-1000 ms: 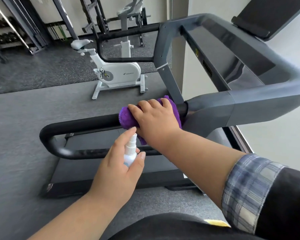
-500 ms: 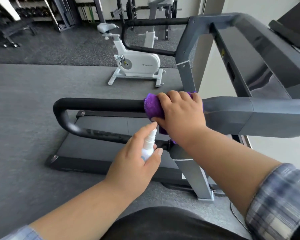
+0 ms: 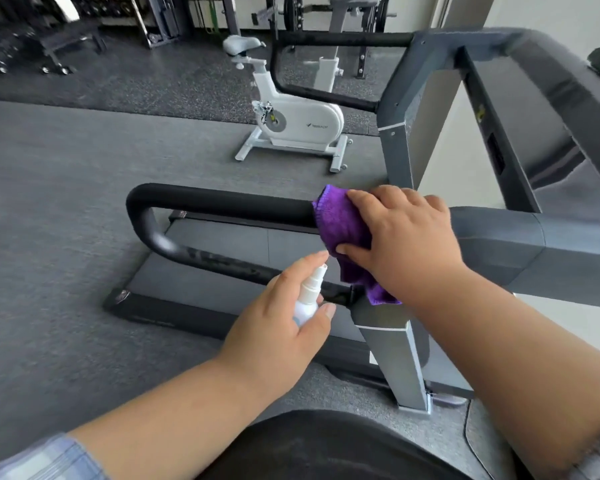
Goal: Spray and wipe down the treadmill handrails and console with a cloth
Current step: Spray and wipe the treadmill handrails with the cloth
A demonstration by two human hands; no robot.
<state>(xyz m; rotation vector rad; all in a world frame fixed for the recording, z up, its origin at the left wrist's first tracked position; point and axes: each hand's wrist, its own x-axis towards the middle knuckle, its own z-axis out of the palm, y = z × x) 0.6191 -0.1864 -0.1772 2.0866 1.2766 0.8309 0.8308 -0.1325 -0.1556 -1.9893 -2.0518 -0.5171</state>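
Head view: the only writing sits on the flank of the white exercise bike (image 3: 293,124), a small dark logo too blurred to read; a yellow mark on the treadmill's console frame (image 3: 499,109) is likewise illegible.

The bike stands on the grey floor (image 3: 66,202) well beyond both hands, past the far handrail (image 3: 326,69). Weight racks (image 3: 160,15) line the back wall, further off still. The treadmill deck (image 3: 222,258) lies below the hands, and a grey upright post (image 3: 392,358) rises just under the right wrist.

The right hand (image 3: 406,237) has its grip laid over a purple cloth (image 3: 342,223), fingers curled across the top of the near handrail (image 3: 222,204) and thumb pressing the cloth from the near side. The cloth wraps the rail where the black padding meets the grey housing, and a loose tail hangs below the hand.

The left hand (image 3: 278,327) has its grip closed round a small white spray bottle (image 3: 307,299), forefinger resting on top of the nozzle. The bottle sits just below and left of the right hand's grip, its nozzle near the cloth, close to the thumb but apart from it. The handrail's bare black stretch runs off to the left of both hands.
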